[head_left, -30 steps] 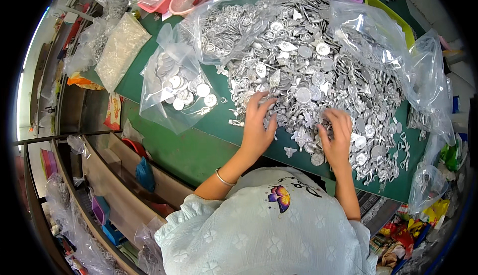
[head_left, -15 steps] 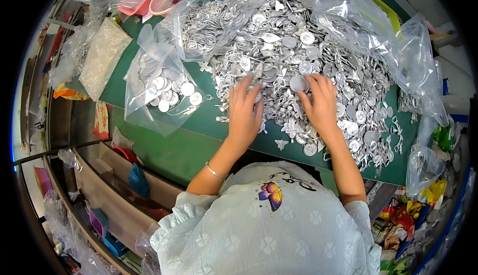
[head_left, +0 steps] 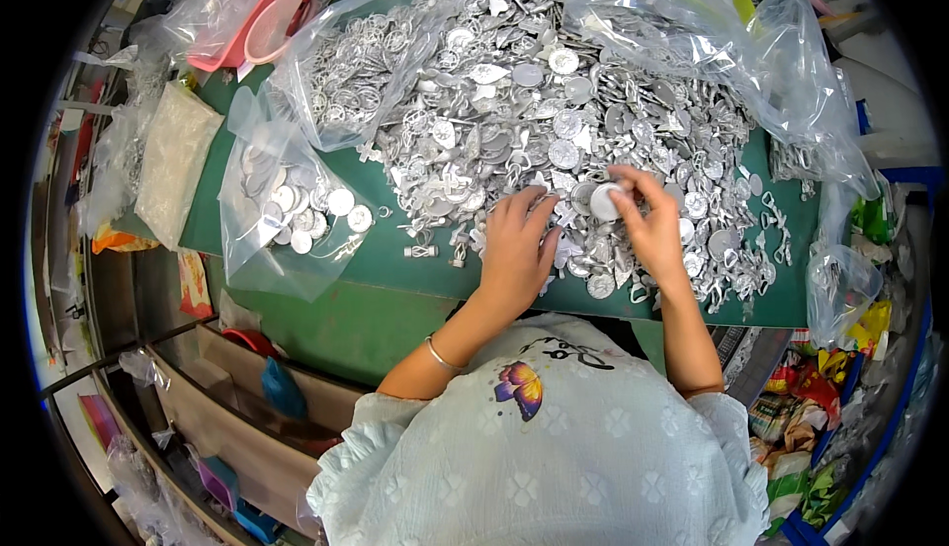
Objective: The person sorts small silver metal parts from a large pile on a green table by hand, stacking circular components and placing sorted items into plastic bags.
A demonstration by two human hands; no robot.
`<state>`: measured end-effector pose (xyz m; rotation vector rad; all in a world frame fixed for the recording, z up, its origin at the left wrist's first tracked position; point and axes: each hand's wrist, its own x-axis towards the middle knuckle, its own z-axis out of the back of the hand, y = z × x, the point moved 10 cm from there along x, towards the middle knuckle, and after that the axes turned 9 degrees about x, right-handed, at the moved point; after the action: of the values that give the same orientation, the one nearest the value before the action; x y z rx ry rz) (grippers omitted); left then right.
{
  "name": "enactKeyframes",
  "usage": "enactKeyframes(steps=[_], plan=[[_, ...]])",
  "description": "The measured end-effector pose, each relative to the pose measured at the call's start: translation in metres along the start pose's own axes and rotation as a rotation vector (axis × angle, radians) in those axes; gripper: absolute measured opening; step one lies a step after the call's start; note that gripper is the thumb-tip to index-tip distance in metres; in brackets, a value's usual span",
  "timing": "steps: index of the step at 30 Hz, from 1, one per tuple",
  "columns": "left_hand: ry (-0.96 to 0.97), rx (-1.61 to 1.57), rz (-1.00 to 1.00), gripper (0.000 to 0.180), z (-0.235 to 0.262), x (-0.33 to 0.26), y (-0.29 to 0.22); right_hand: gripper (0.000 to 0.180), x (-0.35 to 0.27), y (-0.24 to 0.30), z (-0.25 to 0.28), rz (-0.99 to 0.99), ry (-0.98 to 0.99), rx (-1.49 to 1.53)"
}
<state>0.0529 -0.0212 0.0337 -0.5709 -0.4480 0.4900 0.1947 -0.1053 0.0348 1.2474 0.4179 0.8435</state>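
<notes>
A wide heap of silver-coloured metal charms [head_left: 494,136], with discs, crosses and other small shapes, covers the green table [head_left: 395,267]. My right hand [head_left: 654,235] pinches a pale round disc [head_left: 604,202] between thumb and fingers, just above the heap's near part. To its left, my left hand [head_left: 516,254] rests on the heap's near edge with thumb and fingers apart. Nothing shows in it, though its fingertips are partly lost among the charms. Left of the heap lies a clear plastic bag [head_left: 237,250] containing several round discs [head_left: 300,218].
A second clear bag [head_left: 314,131] with ring-like pieces lies at the heap's far left. Large clear plastic [head_left: 657,2] drapes over the far right. A pink tray [head_left: 237,37] stands far left, near a flat pale packet [head_left: 178,161]. Open drawers [head_left: 247,388] are at lower left.
Both hands have come nearer to me over the heap. My right hand has lifted a round disc between its fingers. The whole view has shifted somewhat.
</notes>
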Motion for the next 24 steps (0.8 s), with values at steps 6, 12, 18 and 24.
enactKeyframes(steps=[6, 12, 18, 24], plan=[[0.029, 0.265, -0.033, 0.039, -0.033, 0.026, -0.014, 0.022, -0.002, 0.030, -0.033, 0.322, 0.201, -0.638], [0.133, 0.367, -0.181, 0.042, -0.043, 0.032, -0.021, 0.016, -0.005, 0.011, 0.022, 0.191, 0.001, -0.361], [0.175, 0.231, -0.158, 0.036, -0.039, 0.045, -0.024, 0.014, -0.029, -0.058, 0.064, -0.155, -0.290, 0.388], [0.127, 0.280, -0.101, 0.041, -0.042, 0.044, -0.029, 0.017, -0.030, -0.063, 0.037, -0.382, -0.208, 1.097]])
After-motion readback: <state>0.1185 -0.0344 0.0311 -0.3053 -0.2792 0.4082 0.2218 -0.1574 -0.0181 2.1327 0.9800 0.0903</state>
